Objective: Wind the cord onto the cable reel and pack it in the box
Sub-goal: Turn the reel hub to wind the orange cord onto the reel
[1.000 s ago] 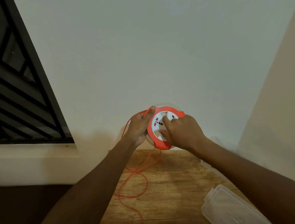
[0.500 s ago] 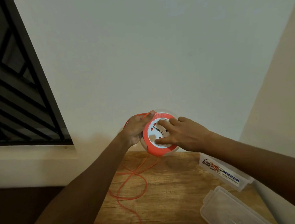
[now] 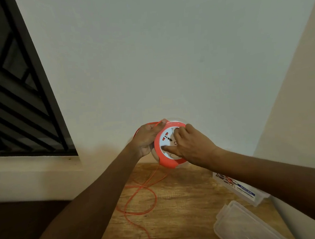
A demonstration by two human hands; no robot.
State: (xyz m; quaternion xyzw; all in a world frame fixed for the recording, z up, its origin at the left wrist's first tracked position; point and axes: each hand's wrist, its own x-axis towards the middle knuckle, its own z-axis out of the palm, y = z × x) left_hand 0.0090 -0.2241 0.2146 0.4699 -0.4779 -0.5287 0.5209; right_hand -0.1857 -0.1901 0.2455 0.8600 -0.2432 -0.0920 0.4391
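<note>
I hold a round orange cable reel (image 3: 165, 161) with a white socket face up in front of the wall, above the wooden table (image 3: 188, 211). My left hand (image 3: 146, 137) grips its left rim, thumb on top, with the orange cord (image 3: 139, 192) running over the fingers. My right hand (image 3: 190, 145) lies on the white face, fingertips pressed into it. The cord hangs from the reel and lies in loose loops on the table. A clear plastic box (image 3: 241, 190) with a printed label sits at the right, partly hidden by my right forearm.
A clear plastic lid (image 3: 240, 226) lies on the table's near right. A white wall stands behind, another wall close on the right. A dark barred window (image 3: 13, 93) fills the left above a white sill.
My right hand's fingers have shifted around on the white face, turning it. The reel has tilted a little and the view has shifted slightly; the box at the right has come into sight.
</note>
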